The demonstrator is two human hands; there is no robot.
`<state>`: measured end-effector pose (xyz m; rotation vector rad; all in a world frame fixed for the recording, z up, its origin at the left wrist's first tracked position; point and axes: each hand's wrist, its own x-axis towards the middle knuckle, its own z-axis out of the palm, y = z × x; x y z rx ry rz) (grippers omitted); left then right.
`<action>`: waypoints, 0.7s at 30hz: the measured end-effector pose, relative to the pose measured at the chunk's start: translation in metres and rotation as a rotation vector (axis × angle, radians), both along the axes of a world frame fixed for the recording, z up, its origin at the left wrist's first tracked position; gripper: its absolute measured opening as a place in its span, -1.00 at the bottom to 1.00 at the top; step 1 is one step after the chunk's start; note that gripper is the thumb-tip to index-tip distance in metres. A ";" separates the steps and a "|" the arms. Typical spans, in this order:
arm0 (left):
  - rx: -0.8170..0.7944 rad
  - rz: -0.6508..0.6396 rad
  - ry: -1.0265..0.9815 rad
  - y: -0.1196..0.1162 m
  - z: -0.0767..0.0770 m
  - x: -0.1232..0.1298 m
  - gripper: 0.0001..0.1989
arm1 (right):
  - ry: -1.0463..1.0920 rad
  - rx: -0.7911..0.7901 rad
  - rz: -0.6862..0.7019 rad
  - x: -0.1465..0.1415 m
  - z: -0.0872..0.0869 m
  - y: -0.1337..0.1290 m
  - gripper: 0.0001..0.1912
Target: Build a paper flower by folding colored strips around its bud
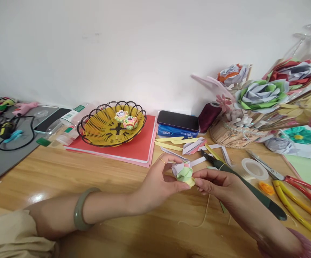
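Observation:
A small folded paper ball [184, 173] in white, green, pink and yellow is held above the wooden table. My left hand [164, 177] grips its left side between thumb and fingers. At its lower right edge, my right hand [214, 184] pinches the yellow paper. Loose folded paper strips [183, 141] in yellow, white and pink lie just behind my hands. Two similar paper balls [130, 122] rest in a yellow woven basket [104, 123] at the back. A thin string [198, 224] lies on the table below my right hand.
Red paper sheets [133, 154] lie under the basket. A phone [178, 120] sits on a blue packet [171, 132]. To the right are a dark green-handled tool [263, 200], red-handled scissors [281, 175], yellow-handled pliers [292, 204], a tape roll [254, 169] and paper flowers [263, 95].

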<state>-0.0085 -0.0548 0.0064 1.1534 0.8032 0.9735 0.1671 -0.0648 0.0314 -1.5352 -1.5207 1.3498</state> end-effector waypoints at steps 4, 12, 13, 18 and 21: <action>-0.002 0.008 0.024 0.000 -0.001 0.001 -0.60 | -0.084 0.048 0.069 0.001 0.003 0.000 -0.72; -0.007 -0.008 0.071 0.001 -0.001 0.000 -0.59 | -0.153 0.140 0.179 0.000 0.005 -0.001 -0.73; -0.005 -0.003 0.082 0.001 -0.001 0.000 -0.59 | -0.163 0.153 0.177 -0.001 0.005 -0.001 -0.73; -0.044 0.008 0.090 0.003 -0.002 -0.001 -0.58 | -0.229 0.240 0.174 -0.003 0.004 -0.003 -0.73; -0.061 0.005 0.082 0.003 -0.003 -0.001 -0.57 | -0.247 0.276 0.162 -0.004 0.004 -0.003 -0.74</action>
